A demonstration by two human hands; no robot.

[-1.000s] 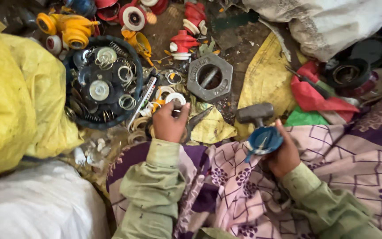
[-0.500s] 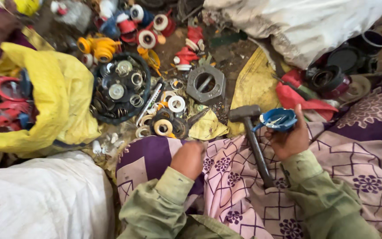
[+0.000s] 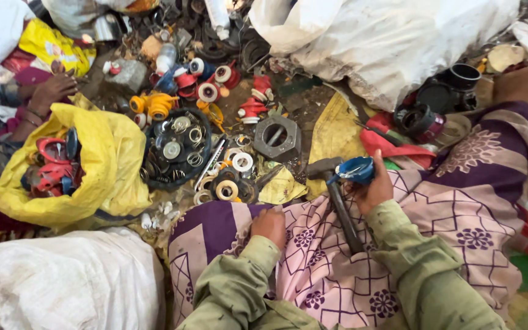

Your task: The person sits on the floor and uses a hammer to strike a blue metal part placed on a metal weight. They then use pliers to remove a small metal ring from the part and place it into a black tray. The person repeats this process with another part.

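Right hand (image 3: 375,190) grip pinching blue cap (image 3: 354,169), hammer (image 3: 336,198) alongside, left hand (image 3: 269,226) curled (grip unclear) on patterned cloth (image 3: 459,201)

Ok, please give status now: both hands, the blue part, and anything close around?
Right hand grips blue round part. Left hand rests empty on patterned cloth. Hammer lies beside right hand. Scrap rings ahead.
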